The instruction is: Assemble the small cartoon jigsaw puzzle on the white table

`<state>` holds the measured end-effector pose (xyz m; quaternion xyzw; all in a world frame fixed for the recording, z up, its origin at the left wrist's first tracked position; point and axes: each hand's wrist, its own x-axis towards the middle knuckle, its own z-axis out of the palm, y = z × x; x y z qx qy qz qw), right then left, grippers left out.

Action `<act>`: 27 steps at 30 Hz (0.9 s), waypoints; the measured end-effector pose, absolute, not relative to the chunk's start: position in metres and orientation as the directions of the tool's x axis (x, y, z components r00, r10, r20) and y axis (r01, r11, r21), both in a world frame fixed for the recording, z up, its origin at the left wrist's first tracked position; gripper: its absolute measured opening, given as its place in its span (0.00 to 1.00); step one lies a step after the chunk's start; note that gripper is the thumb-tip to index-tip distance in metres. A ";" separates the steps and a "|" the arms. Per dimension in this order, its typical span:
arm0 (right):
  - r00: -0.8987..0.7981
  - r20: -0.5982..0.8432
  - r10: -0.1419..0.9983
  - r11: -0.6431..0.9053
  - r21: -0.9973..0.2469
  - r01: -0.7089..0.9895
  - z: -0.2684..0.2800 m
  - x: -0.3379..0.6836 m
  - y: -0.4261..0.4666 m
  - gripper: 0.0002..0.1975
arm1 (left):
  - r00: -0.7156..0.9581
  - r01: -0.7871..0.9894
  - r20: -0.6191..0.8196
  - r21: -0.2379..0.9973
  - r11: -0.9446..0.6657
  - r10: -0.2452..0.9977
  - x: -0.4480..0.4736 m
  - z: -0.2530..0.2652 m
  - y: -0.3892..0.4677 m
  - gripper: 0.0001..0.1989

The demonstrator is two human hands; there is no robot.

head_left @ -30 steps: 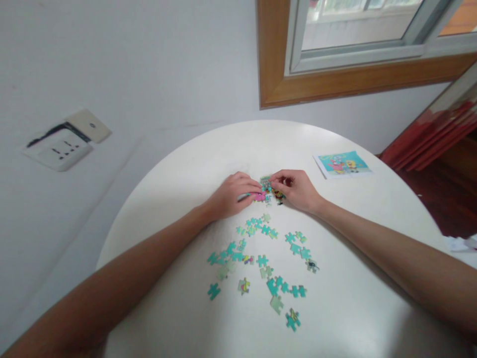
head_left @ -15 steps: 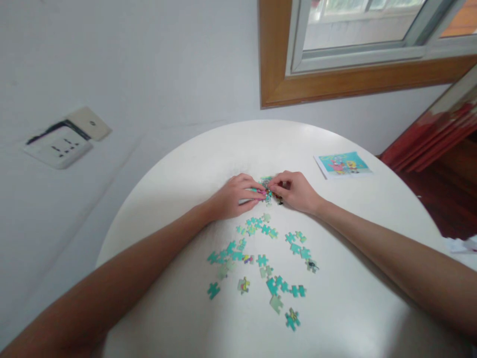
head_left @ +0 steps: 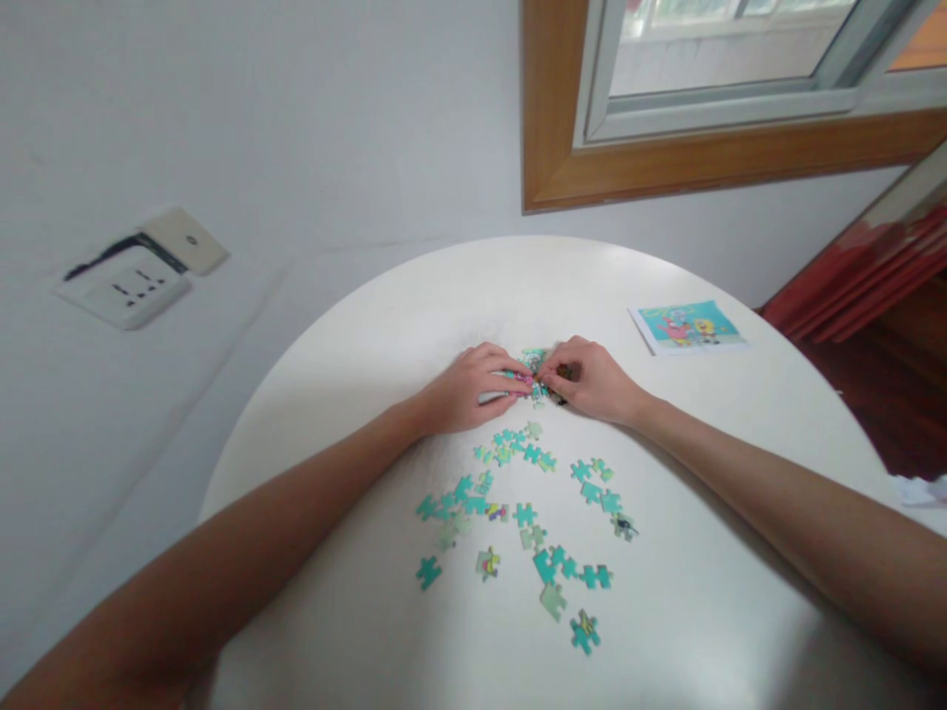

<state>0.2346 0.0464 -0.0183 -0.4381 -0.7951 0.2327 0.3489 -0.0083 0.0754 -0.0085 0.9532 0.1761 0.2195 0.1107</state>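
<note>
A partly joined jigsaw puzzle [head_left: 534, 361] in teal, pink and brown lies on the white table, largely covered by both hands. My left hand [head_left: 473, 390] rests on its left side with fingers stretched out and a little apart. Over its right side, my right hand [head_left: 590, 383] has thumb and forefinger pinched together at a puzzle piece, mostly hidden by the fingers. Closer to me lie several loose teal and pale green puzzle pieces [head_left: 546, 565], a few with coloured print.
A picture card [head_left: 692, 328] with cartoon figures lies at the right rear of the round white table [head_left: 332, 611]. Behind the table stand a wall with a socket [head_left: 125, 286] and a wood-framed window [head_left: 551, 168]. A red curtain [head_left: 850, 281] hangs at the right.
The whole view has shifted slightly, so everything sits a little further right. Both hands stay at the puzzle, the right fingers having moved only slightly.
</note>
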 end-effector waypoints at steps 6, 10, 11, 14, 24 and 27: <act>-0.374 0.367 0.852 0.523 -0.640 0.563 -0.020 0.234 0.048 0.06 | 0.834 0.253 0.415 0.297 -0.921 0.363 -0.008 -0.010 0.077 0.12; -0.339 0.398 0.853 0.523 -0.640 0.563 -0.019 0.235 0.047 0.06 | 0.840 0.253 0.404 0.298 -0.921 0.361 -0.008 -0.008 0.076 0.12; -0.333 0.402 0.853 0.522 -0.644 0.560 -0.019 0.235 0.047 0.06 | 0.842 0.253 0.401 0.297 -0.921 0.361 -0.008 -0.008 0.076 0.12; -0.353 0.395 0.848 0.529 -0.642 0.554 -0.019 0.238 0.048 0.06 | 0.842 0.254 0.400 0.296 -0.921 0.361 -0.008 -0.008 0.076 0.12; -0.288 0.416 0.863 0.505 -0.683 0.528 -0.016 0.239 0.047 0.11 | 0.839 0.259 0.391 0.323 -0.910 0.378 -0.007 -0.011 0.077 0.13; -0.292 0.431 0.854 0.520 -0.680 0.517 -0.016 0.240 0.046 0.16 | 0.840 0.248 0.394 0.332 -0.910 0.373 -0.007 -0.011 0.077 0.13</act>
